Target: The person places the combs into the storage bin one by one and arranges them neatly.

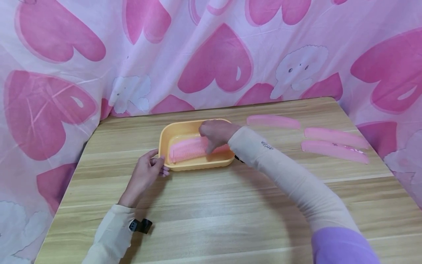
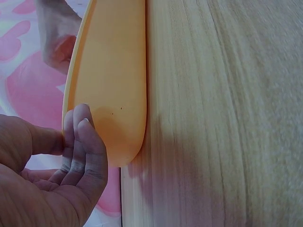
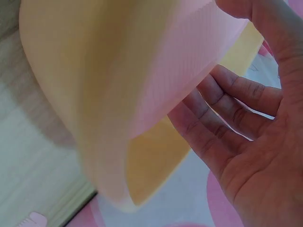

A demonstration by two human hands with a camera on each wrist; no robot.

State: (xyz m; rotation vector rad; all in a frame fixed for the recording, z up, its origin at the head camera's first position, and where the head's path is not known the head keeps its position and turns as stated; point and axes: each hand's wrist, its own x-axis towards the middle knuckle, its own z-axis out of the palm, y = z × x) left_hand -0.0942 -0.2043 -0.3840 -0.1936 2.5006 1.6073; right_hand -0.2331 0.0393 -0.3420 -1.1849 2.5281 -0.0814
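A yellow-orange plastic basin (image 1: pixel 194 167) sits on the table with a pink comb (image 1: pixel 187 151) lying inside it, teeth toward the near side. My left hand (image 1: pixel 147 169) pinches the basin's near left corner. In the left wrist view, the thumb is on one side of the rim and the fingers on the other. My right hand (image 1: pixel 215 135) reaches over the basin and holds the comb between thumb and fingers, as the right wrist view shows. The hand covers the comb's right part. Whether another comb lies beneath it, I cannot tell.
On the right side of the wooden table (image 1: pixel 211 220) lie more pink combs: one at the back (image 1: pixel 273 121), and two close together, an upper comb (image 1: pixel 336 136) and a lower comb (image 1: pixel 333 151). A heart-patterned pink curtain (image 1: pixel 214 62) hangs behind the table.
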